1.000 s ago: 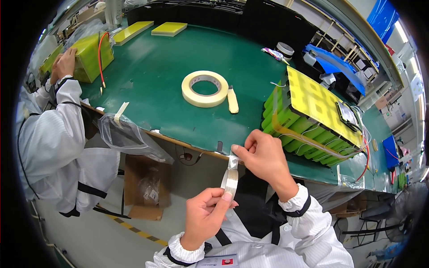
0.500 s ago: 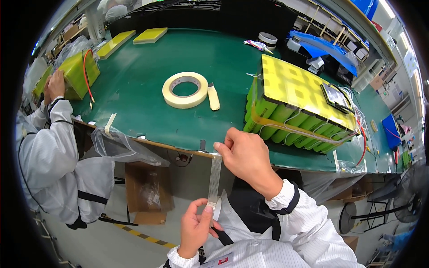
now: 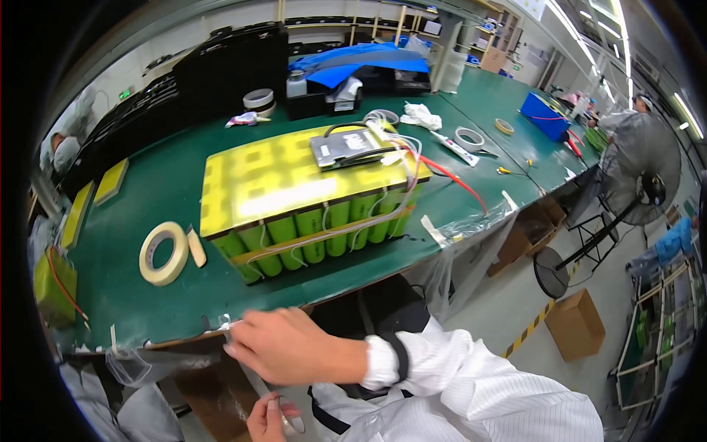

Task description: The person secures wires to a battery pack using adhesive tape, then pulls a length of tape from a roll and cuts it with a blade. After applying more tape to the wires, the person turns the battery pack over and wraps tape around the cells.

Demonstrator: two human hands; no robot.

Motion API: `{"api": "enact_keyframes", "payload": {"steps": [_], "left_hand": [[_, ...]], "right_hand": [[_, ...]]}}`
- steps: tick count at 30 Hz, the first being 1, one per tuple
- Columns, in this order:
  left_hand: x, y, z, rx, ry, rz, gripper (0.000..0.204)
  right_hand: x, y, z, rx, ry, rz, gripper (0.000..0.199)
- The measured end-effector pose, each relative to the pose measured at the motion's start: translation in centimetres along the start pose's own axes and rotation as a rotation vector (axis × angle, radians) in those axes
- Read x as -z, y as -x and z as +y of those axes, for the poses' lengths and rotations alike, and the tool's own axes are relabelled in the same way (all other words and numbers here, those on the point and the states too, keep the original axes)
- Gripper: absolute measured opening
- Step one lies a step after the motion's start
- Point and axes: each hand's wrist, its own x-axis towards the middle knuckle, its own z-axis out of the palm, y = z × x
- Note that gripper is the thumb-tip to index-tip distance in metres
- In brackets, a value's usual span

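My left hand (image 3: pixel 266 421) is low in front of me, below the bench edge, gripping a narrow roll of clear tape (image 3: pixel 294 423). At the edge of the green bench my right hand (image 3: pixel 294 346) has its fingers curled together. A clear tape strip (image 3: pixel 255 381) runs from the roll up to those fingers, partly hidden behind the hand. Beyond the right hand stands a battery pack (image 3: pixel 317 237) of green cylindrical cells with a yellow top. A grey circuit board module (image 3: pixel 346 149) with white, black and red wires sits on that top.
A masking tape roll (image 3: pixel 177 263) and a cream-handled cutter (image 3: pixel 197 247) lie left of the pack. Right of it are a white tube (image 3: pixel 454 148), another tape roll (image 3: pixel 479 137) and a blue bin (image 3: pixel 543 118). A pedestal fan (image 3: pixel 648 184) stands at the right; plastic sheeting hangs from the bench edge.
The view has turned to the right, so the pack and bench items sit further left. My hands remain near the bench edge, with the tape strip between them.
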Motion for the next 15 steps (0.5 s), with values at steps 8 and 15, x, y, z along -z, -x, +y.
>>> {"api": "enact_keyframes", "payload": {"steps": [8, 15], "left_hand": [[-2.4, 1.8, 2.8, -0.006, 0.078, 0.080, 0.031], [-0.9, 2.1, 2.0, -0.143, -0.344, 0.030, 0.028]], "right_hand": [[14.6, 11.1, 4.5, -0.277, 0.070, 0.127, 0.019], [16.1, 16.9, 8.0, -0.398, -0.031, 0.121, 0.027]]}}
